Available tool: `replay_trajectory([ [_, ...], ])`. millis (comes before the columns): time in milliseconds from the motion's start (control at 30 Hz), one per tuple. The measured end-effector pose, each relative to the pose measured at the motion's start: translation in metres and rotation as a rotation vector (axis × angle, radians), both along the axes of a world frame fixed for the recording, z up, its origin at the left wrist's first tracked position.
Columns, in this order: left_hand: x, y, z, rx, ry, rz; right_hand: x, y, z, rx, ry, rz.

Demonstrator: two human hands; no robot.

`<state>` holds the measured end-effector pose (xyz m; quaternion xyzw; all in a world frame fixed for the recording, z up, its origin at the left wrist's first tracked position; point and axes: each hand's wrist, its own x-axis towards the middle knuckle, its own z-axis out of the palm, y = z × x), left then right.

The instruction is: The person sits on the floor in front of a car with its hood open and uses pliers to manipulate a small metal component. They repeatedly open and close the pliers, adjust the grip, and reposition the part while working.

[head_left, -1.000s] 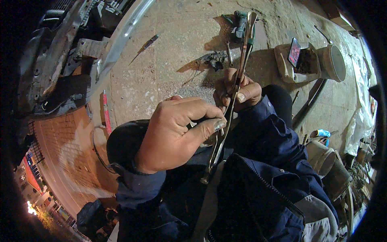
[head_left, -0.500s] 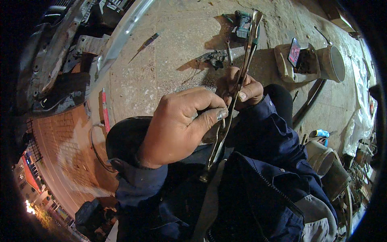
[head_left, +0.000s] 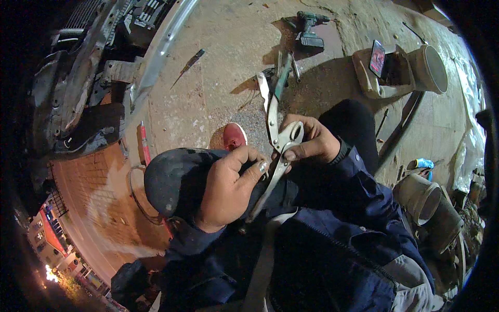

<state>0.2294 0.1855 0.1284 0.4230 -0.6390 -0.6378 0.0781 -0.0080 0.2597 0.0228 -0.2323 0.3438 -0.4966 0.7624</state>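
A pair of metal locking pliers (head_left: 280,143) is spread wide over my lap. One handle points toward my body and the other parts point away, one of them green. My right hand (head_left: 314,140) grips the pliers beside the jaw, thumb pressed near the pivot. My left hand (head_left: 231,182) is closed in a pinch, thumb against forefinger, right beside the near handle. What sits between those fingertips is too small to make out.
A cordless drill (head_left: 311,28) lies on the floor ahead, with a screwdriver (head_left: 189,65) to its left. At the right, a phone (head_left: 378,58) leans on a cut-open container (head_left: 366,78) beside a bucket (head_left: 429,70). Metal vehicle parts (head_left: 78,88) stand at the left.
The pliers have turned from edge-on to showing their flat side, with handles spread. My left hand has drawn slightly down and left. A red shoe has come into view.
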Motion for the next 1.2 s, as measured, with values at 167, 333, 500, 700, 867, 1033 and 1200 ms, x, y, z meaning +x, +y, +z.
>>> replay_trajectory([
  [167,0.0,0.02,-0.014,-0.117,-0.142,-0.005,-0.001,0.028,-0.01,0.044,0.11,0.129],
  [333,-0.002,0.034,-0.017,-0.181,-0.149,0.044,0.001,0.044,0.002,0.076,0.094,0.052],
  [500,0.003,0.039,-0.021,-0.258,-0.257,-0.071,0.007,0.05,0.011,0.005,0.193,0.135],
  [700,0.002,0.046,-0.025,-0.389,-0.248,-0.161,0.006,0.055,0.014,-0.119,0.387,0.214],
  [867,-0.005,0.044,-0.026,-0.448,-0.268,-0.195,0.005,0.058,0.007,0.209,0.181,0.148],
  [1033,-0.006,0.038,-0.023,-0.364,-0.261,-0.216,0.005,0.062,0.004,0.169,0.234,0.134],
  [1200,0.002,0.025,-0.022,-0.086,-0.208,-0.234,0.011,0.066,0.012,0.163,0.357,0.131],
])
